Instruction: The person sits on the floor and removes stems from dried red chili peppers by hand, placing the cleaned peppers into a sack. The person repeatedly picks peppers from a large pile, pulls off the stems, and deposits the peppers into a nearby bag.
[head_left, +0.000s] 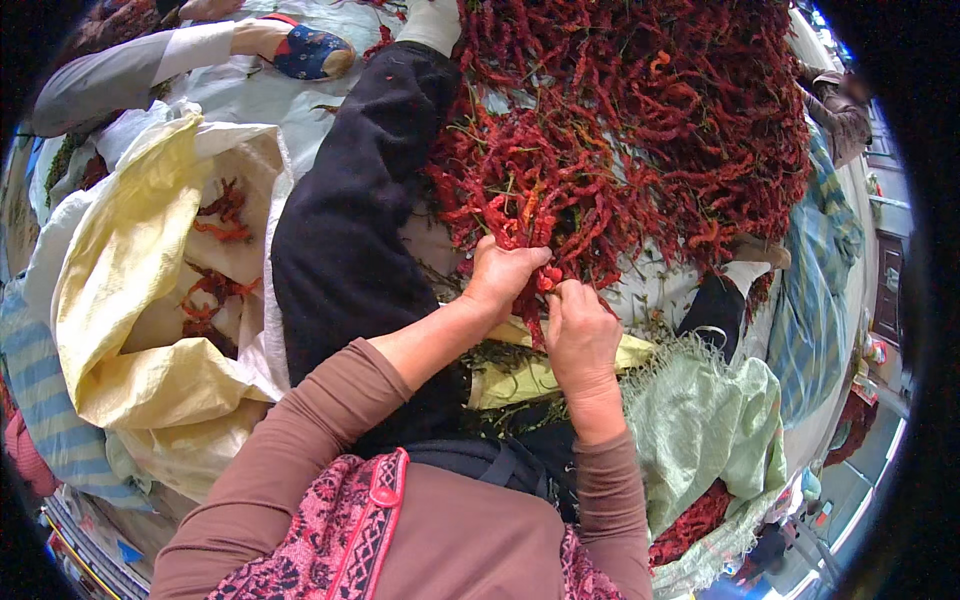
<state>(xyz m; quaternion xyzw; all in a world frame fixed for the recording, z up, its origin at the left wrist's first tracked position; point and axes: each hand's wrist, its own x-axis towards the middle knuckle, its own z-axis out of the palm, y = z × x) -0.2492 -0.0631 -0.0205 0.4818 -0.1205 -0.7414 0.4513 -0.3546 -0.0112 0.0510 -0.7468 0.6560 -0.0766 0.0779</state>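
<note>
My left hand (501, 274) is closed on several dried red chili peppers (531, 304), which hang below the thumb. Just to its right, my right hand (581, 322) has its fingertips pinched at the stem end of a chili beside the bunch. Beyond both hands lies a loose heap of wrinkled red chilies (555, 172), some with greenish stems, joining a larger, darker pile (675, 112) at the upper right. Cut or broken stems (517, 356) lie scattered on a yellow woven sheet (517, 382) under my wrists.
An open yellow-and-white woven sack (127, 300) with a few chilies inside stands left of my black-trousered leg. At right, a pale green woven sack (697, 427) holds more chilies. Another person's leg with a blue patterned shoe (311, 52) stretches in from the upper left. A further person (836, 112) is at the far right.
</note>
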